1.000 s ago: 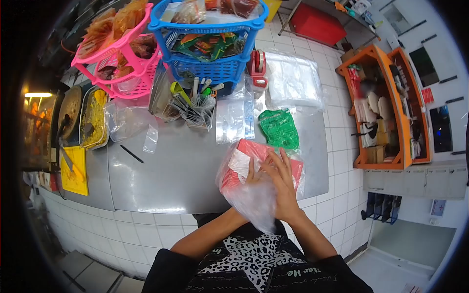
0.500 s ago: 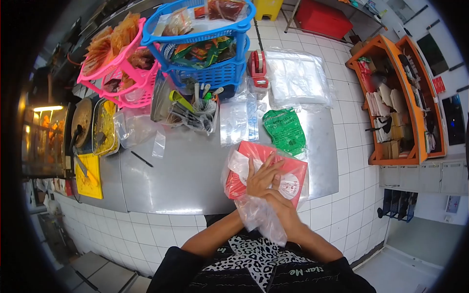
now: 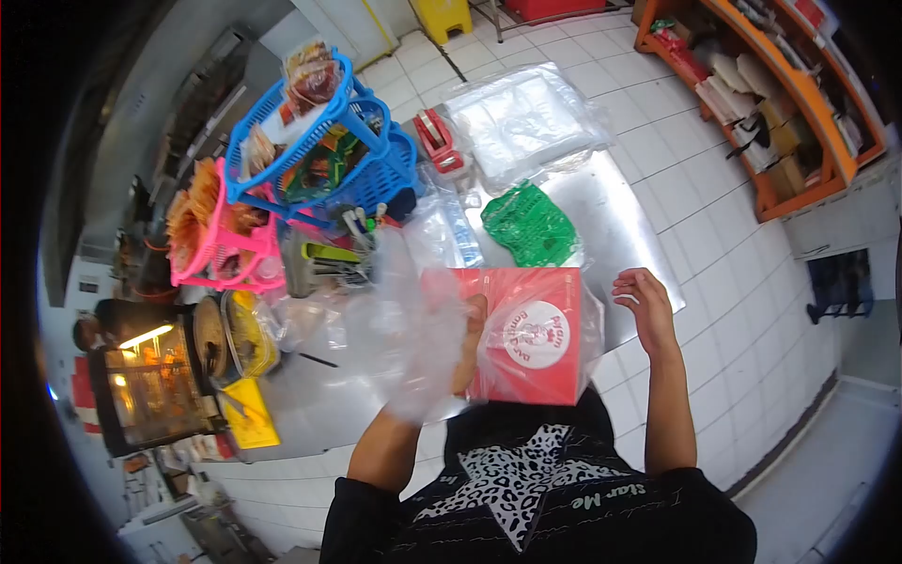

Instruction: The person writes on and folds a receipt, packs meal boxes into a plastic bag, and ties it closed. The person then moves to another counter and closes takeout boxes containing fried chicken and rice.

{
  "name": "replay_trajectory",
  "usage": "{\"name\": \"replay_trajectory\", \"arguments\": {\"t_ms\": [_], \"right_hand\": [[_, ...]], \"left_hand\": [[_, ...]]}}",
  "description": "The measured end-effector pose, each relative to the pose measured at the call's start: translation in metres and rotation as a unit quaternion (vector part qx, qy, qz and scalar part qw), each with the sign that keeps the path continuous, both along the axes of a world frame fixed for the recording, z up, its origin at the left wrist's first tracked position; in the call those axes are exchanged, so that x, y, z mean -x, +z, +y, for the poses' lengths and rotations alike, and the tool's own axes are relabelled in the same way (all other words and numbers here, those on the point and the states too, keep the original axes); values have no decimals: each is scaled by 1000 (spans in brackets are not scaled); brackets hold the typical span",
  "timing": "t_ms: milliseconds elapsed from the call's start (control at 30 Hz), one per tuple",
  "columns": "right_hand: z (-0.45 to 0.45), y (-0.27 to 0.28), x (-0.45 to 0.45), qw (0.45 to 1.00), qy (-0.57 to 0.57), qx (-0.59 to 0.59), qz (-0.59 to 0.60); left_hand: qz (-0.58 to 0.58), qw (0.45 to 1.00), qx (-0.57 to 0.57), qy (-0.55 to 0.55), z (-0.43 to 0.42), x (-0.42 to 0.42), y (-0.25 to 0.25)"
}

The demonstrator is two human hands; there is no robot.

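A red cardboard food box (image 3: pixel 503 376) with a round white printed label sits inside a clear plastic bag (image 3: pixel 404 329). The bag's loose end spreads to the left, blurred by motion. My left hand (image 3: pixel 472 343) grips the left part of the box, with the bag's film partly covering the fingers. To the right of the box, apart from it, my right hand (image 3: pixel 644 305) is raised with its fingers loosely apart and nothing in it. Just beyond the box lies a green plastic packet (image 3: pixel 531 226).
A stack of clear bags (image 3: pixel 526 117) and a red tape dispenser (image 3: pixel 437 139) lie at the table's far side. Blue baskets (image 3: pixel 310 155) and pink baskets (image 3: pixel 225 235) stand at the left back. A yellow board (image 3: pixel 249 414) is at the left end. Orange shelves (image 3: pixel 785 113) stand right.
My hands were crossed over the bagged box; now the right hand has come off to the right. The box has turned, the bag's loose end has swung left, and the view has tilted.
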State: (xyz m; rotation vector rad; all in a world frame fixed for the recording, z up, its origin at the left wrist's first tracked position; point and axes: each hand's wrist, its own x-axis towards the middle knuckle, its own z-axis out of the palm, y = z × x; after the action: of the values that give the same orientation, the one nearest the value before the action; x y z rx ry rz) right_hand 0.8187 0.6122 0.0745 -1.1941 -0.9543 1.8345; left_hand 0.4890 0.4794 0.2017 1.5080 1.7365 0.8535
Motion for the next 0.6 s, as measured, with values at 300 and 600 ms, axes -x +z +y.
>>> {"name": "replay_trajectory", "arguments": {"t_ms": [300, 600], "right_hand": [[-77, 142, 137, 959, 160, 13, 232], [-1, 163, 164, 646, 239, -138, 712]], "left_hand": [[-62, 980, -140, -124, 23, 6, 209], [367, 862, -344, -60, 7, 32, 247]]}}
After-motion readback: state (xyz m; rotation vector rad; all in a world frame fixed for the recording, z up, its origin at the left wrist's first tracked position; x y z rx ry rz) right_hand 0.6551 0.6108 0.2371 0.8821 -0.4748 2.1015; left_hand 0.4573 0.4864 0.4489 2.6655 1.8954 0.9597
